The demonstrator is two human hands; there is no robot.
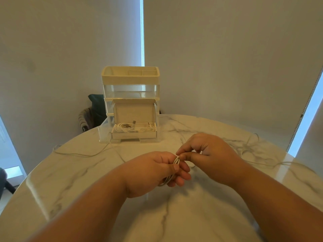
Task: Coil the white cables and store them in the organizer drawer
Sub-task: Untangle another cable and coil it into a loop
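My left hand (pixel 157 173) grips a small coil of white cable (pixel 176 162) above the middle of the marble table (pixel 87 180). My right hand (pixel 208 154) pinches the top of that coil between thumb and forefinger. At the table's far edge stands a clear organizer (pixel 131 88) with its bottom drawer (pixel 103 131) pulled out. In the drawer sits an open white box (pixel 134 135) holding coiled white cables (pixel 122 127). Another white cable (pixel 78 154) trails loose from the drawer across the table to the left.
A thin cable (pixel 272 165) lies stretched over the right side of the table. A dark chair (pixel 92 112) with a grey cloth stands behind the table on the left. Grey blinds cover the windows behind.
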